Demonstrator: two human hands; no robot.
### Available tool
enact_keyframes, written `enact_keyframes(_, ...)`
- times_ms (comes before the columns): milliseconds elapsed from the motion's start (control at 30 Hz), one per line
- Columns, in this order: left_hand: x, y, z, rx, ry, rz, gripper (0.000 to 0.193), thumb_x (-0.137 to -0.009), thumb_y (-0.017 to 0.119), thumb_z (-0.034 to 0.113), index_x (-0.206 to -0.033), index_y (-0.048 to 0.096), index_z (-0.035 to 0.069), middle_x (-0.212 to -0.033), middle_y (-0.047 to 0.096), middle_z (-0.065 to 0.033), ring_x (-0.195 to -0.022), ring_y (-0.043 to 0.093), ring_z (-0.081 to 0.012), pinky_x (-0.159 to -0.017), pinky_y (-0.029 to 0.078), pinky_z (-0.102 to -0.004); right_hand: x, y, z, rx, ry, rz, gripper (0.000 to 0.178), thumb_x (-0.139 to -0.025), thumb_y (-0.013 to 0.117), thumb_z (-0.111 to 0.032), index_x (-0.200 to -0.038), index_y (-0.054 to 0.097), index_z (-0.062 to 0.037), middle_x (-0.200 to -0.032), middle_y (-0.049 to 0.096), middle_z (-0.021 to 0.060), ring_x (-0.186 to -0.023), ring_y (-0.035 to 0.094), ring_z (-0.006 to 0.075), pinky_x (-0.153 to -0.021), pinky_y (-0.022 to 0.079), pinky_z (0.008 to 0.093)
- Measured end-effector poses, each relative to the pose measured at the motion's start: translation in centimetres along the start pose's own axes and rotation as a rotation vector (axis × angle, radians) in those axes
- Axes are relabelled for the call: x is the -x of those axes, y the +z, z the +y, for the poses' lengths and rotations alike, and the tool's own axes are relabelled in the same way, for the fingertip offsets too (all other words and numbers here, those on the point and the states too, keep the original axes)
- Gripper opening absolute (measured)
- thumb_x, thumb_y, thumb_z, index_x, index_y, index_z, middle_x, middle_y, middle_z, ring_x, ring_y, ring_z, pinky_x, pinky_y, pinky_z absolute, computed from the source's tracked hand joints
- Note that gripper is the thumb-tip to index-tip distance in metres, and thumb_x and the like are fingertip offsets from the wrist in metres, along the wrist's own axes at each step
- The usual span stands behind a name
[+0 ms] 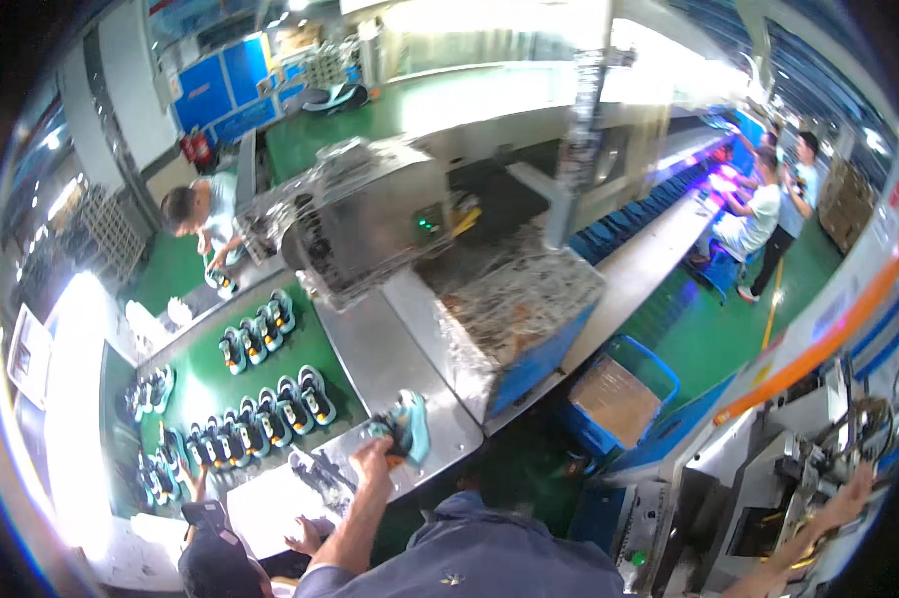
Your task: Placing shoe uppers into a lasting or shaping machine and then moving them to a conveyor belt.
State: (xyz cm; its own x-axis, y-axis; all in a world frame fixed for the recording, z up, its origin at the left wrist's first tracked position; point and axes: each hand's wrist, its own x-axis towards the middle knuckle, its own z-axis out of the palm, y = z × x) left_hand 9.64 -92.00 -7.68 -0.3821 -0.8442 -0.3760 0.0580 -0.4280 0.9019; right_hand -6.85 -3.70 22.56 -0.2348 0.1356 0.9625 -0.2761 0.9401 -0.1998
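Observation:
My left hand (pixel 374 460) is closed on a shoe (pixel 414 427) with a teal sole and a dark upper, held tilted over the corner of the metal table (pixel 448 424). Far to the right, my right hand (pixel 848 495) is stretched out at a machine (pixel 768 478) with metal parts and cables. Its fingers look extended and nothing shows in them, though the picture is blurred there. Whether it touches the machine is hard to tell.
Rows of shoes (pixel 260 424) stand on a green work surface at left. Beside me at lower left, a capped person (pixel 215 558) works near a white sheet (pixel 265 513). A blue cart (pixel 614 399) holds a cardboard box. Farther off, several people stand or sit along a conveyor (pixel 649 234).

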Motion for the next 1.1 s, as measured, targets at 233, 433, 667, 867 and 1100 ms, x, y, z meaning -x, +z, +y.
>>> enact_keyframes(233,-17.0,0.3,9.1,-0.033,0.077,0.189,0.012,-0.076,0.069,0.006,-0.082,0.067,-0.005,-0.071,0.063,-0.0089,-0.054,0.058,-0.0165,-0.048,0.047,-0.0287,-10.4,34.4,-50.3,-0.534,-0.257,-0.574,0.019,-0.093,0.056,-0.003,-0.11,0.063,0.0007,-0.113,0.064,0.0075,-0.104,0.059,0.017,-0.091,0.047,0.0288)
enact_keyframes(433,-34.5,-1.7,9.8,0.016,0.171,0.259,0.011,-0.075,0.068,0.006,-0.076,0.066,-0.005,-0.065,0.06,-0.0044,-0.051,0.054,-0.0128,-0.045,0.042,-0.0271,-14.7,51.5,-83.8,-0.708,-0.882,-0.862,0.044,-0.092,0.057,-0.022,-0.133,0.053,-0.007,-0.132,0.057,0.0128,-0.125,0.05,0.0257,-0.106,0.035,0.0368)
enact_keyframes(667,-52.2,-5.0,9.2,-0.2,0.376,0.399,0.033,-0.076,0.067,0.017,-0.098,0.063,-0.007,-0.081,0.067,-0.0172,-0.07,0.067,-0.0248,-0.063,0.053,-0.0357,-9.2,64.2,-107.8,-0.74,-1.045,-0.966,0.072,-0.084,0.061,-0.051,-0.138,0.045,-0.0062,-0.138,0.05,0.0151,-0.13,0.044,0.0286,-0.108,0.033,0.0403)
enact_keyframes(867,-54.4,-2.0,8.3,-0.729,0.436,0.153,0.062,-0.08,0.062,0.013,-0.136,0.038,0.001,-0.116,0.058,-0.0302,-0.102,0.058,-0.0467,-0.087,0.048,-0.0498,-6.8,75.0,-115.9,-0.859,-1.2,-1.039,0.067,-0.078,0.067,-0.021,-0.139,0.039,-0.0102,-0.121,0.057,0.0228,-0.101,0.059,0.0253,-0.088,0.049,0.0367)
enact_keyframes(1100,-41.3,1.3,5.2,-0.245,0.266,-0.064,0.062,-0.084,0.066,0.011,-0.138,0.04,-0.004,-0.12,0.061,-0.0203,-0.106,0.061,-0.0252,-0.089,0.047,-0.0334,-8.3,64.5,-113.4,-0.323,-0.983,-1.06,0.074,-0.072,0.073,-0.033,-0.134,0.041,-0.0086,-0.109,0.062,0.0213,-0.088,0.062,0.0266,-0.076,0.051,0.0359)
